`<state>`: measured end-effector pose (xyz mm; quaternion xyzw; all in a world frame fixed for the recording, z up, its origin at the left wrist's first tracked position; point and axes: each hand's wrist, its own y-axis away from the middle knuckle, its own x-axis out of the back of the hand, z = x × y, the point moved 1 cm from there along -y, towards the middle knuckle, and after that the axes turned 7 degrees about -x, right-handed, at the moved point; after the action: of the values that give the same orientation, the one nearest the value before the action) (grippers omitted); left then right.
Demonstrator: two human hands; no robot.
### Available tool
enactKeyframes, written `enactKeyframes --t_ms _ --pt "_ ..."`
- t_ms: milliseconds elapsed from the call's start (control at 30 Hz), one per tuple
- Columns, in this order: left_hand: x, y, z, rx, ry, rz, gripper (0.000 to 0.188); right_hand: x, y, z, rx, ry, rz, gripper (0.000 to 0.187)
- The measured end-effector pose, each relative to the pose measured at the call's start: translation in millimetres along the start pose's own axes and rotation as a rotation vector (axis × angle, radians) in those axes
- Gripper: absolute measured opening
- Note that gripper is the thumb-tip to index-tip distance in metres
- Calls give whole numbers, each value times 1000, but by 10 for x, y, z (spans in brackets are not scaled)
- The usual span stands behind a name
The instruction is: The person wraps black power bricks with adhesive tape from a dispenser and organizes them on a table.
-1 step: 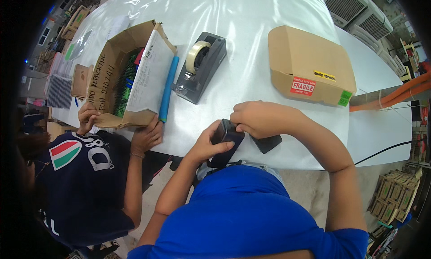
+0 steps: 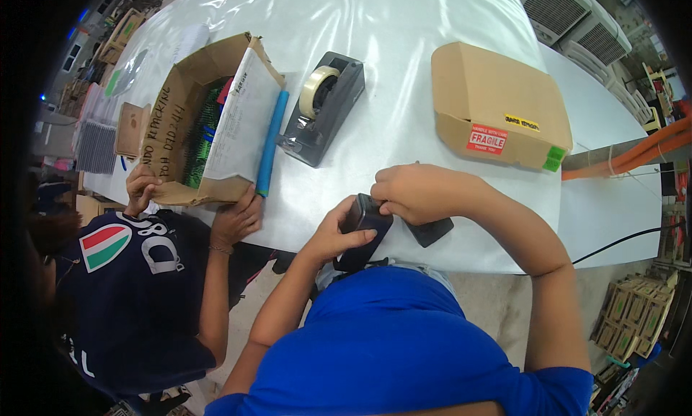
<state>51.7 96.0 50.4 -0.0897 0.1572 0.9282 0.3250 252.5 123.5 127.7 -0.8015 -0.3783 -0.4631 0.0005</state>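
Note:
My left hand (image 2: 336, 234) is wrapped round a dark, slim box-like case (image 2: 368, 215) at the table's near edge, thumb across its side. The case is held tilted, its lower end close to my blue shirt. Against its upper right corner my right hand (image 2: 414, 191) is closed, fingertips pinched at the rim. What lies between those fingertips, if anything, is hidden. A second flat black piece (image 2: 432, 231) rests on the table under my right hand, partly covered by it.
Beyond my hands stands a grey tape dispenser (image 2: 322, 109). A closed brown carton (image 2: 497, 91) lies at the right. To the left, a co-worker's hands (image 2: 236, 218) hold an open carton (image 2: 241, 120) with green items, beside a blue tube (image 2: 272, 143). Orange cables (image 2: 627, 155) cross at far right.

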Motion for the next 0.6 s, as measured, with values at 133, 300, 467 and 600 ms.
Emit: enactKeyframes --t_ms 133,300,467,600 --pt "28 39 -146 -32 69 -49 56 -23 31 10 69 1 -1 16" --pt "37 -4 -229 -62 98 -115 56 -75 54 91 176 -66 68 16" --pt "67 -26 -292 -66 62 -132 57 -126 26 143 225 -31 68 17" --pt "63 -35 -338 -28 129 -148 58 -130 12 145 155 -72 28 18"
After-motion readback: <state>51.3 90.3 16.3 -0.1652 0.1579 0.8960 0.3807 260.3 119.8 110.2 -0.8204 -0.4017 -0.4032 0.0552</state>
